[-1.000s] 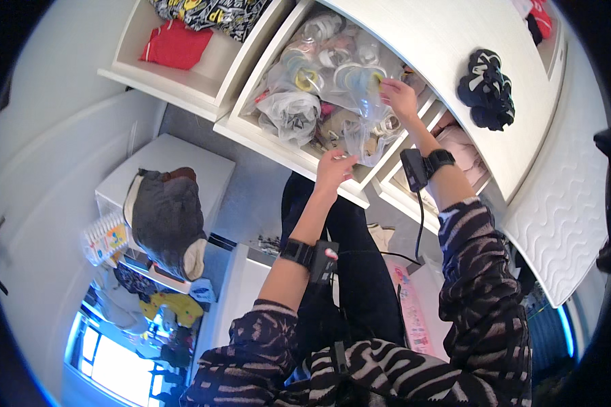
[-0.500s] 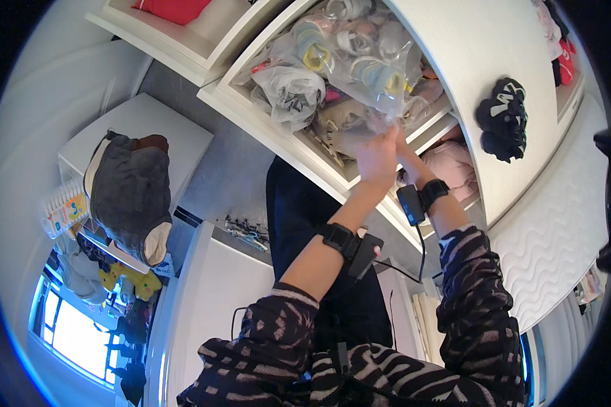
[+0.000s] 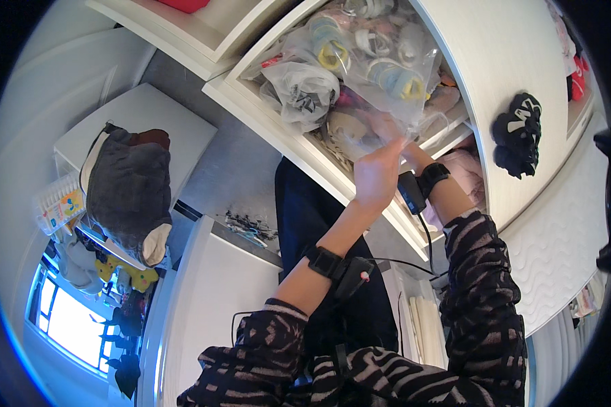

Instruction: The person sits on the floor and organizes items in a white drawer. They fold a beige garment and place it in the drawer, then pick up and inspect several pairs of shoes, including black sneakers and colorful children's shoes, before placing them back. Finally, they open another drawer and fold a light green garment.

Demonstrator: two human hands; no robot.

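Observation:
A clear plastic bag point(image 3: 414, 112) with several small shoes in it lies over the open drawer point(image 3: 241, 91). One blue-and-yellow shoe point(image 3: 397, 81) shows near its lower part. My left hand point(image 3: 377, 175) is closed on the near edge of the bag. Just beyond it, my right hand point(image 3: 385, 125) reaches under or into the plastic; its fingers are blurred and partly covered. Beside the bag sits a bunched white plastic bag point(image 3: 302, 95) with something dark inside. A beige shoe-like item point(image 3: 346, 129) lies close to my hands.
Below this drawer, a pink cloth item point(image 3: 461, 173) shows in another compartment. Black shoes point(image 3: 519, 136) rest on the white cabinet top point(image 3: 448, 41). To the left, a dark grey garment point(image 3: 129, 193) covers part of a white cabinet point(image 3: 163, 115). A cable point(image 3: 428, 237) hangs between my wrists.
My hands have come apart: the right one has gone farther under or into the plastic, while the left still grips its edge. The whole view has shifted slightly.

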